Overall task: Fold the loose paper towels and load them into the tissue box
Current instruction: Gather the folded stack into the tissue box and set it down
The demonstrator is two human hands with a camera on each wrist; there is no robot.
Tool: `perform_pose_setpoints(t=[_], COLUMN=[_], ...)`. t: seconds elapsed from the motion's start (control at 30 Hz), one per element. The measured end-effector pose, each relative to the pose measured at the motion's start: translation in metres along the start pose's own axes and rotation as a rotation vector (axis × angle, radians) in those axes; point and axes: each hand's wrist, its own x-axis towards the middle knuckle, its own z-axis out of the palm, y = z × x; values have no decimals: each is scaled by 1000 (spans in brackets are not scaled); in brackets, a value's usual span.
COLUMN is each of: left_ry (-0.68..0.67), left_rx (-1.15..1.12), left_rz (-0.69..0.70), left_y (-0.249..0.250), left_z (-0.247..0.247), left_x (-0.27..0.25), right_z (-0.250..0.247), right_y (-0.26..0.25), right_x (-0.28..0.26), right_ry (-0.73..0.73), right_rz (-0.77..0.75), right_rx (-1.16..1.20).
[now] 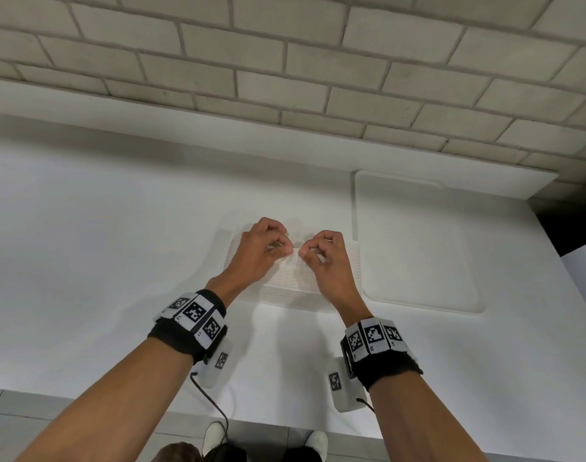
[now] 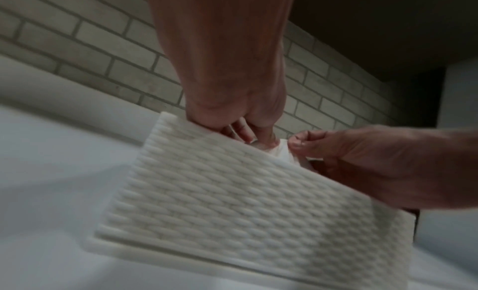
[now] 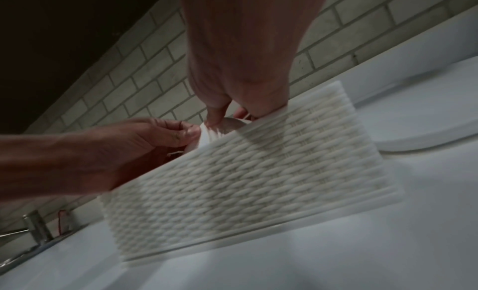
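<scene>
A white tissue box (image 1: 293, 290) with a woven-pattern shell (image 2: 232, 202) stands on the white counter (image 1: 118, 245), in front of me. Both hands are on its top, fingers curled. My left hand (image 1: 280, 248) dips its fingertips (image 2: 258, 135) into the top opening and pinches a white paper towel (image 2: 283, 151). My right hand (image 1: 307, 252) pinches the same towel (image 3: 207, 134) between thumb and forefinger from the other side. Only a small bunched part of the towel shows above the box (image 3: 245, 172); the rest is hidden inside.
A flat white tray (image 1: 418, 248) with rounded corners lies just right of the box. The brick wall (image 1: 284, 61) and a white ledge run behind. A metal tap fitting (image 3: 36, 225) stands far left. The counter's front edge (image 1: 268, 425) is near my feet.
</scene>
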Motion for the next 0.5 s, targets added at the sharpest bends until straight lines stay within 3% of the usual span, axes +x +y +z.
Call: perform_pose_setpoints(t=[0.27,0.37,0.43,0.5], left_ry=[-34,171,311,318], left_rx=[-34,58,91,-27], left_rz=[-28,-34,-137,-379], left_y=[3,-5,-8,-6], left_z=[-5,-20,-32,-39], left_x=[-1,-1,-3,-6], right_z=[-8,-25,-39,-47], right_y=[-8,-4,0,1], right_x=[-2,-3,-2,-1], right_ry=[-4,311,443,395], right_rz=[14,-37,78,328], right_rx=[-51,-157,-280,-212])
